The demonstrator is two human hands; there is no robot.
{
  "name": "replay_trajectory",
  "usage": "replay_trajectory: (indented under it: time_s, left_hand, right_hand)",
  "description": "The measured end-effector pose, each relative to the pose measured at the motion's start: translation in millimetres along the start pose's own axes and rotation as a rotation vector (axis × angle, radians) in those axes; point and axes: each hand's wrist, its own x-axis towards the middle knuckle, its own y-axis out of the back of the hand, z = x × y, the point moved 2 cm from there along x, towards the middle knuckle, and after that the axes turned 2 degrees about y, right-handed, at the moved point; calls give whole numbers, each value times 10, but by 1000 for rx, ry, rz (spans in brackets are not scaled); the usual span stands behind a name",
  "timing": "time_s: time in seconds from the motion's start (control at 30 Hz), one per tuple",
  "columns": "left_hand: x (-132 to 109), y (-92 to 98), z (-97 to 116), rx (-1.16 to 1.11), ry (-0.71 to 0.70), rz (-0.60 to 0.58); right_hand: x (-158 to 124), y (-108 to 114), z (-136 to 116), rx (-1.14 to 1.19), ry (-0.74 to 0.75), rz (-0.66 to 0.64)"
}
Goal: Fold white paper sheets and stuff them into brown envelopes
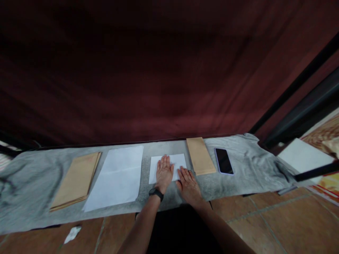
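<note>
A small white sheet of paper [155, 169], seemingly folded, lies flat on the grey cloth in front of me. My left hand [164, 173] rests palm down on its middle, fingers stretched out, with a dark watch on the wrist. At the sheet's lower right corner, my right hand [188, 185] lies flat with its fingers extended, the fingertips touching the paper. A brown envelope [201, 157] lies just right of the sheet. Larger white paper [119, 176] with a crease across it lies to the left. The area beneath both palms is hidden.
Several brown envelopes [75, 180] are stacked at the left. A phone in a light purple case [224, 161] lies at the right. Grey cloth [246, 169] covers the long narrow surface, with a dark red curtain [169, 88] behind it. A white scrap [72, 234] lies on the tiled floor.
</note>
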Motion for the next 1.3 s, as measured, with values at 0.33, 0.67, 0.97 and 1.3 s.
replay_trajectory:
  time_s: [0.33,0.67,0.97,1.3]
  left_hand:
    - [-250,155,-363,36,168,100]
    - [-528,232,-308,15,80,27]
    - [-526,244,-298,31,89,12]
    - [-524,246,-287,4,103,13]
  right_hand:
    - [6,31,-20,6,-12,-12]
    - [449,-147,-185,77,-31,-43]
    - [886,-392,-242,70,-5,-69]
    - [834,-469,20,-46,-168,48]
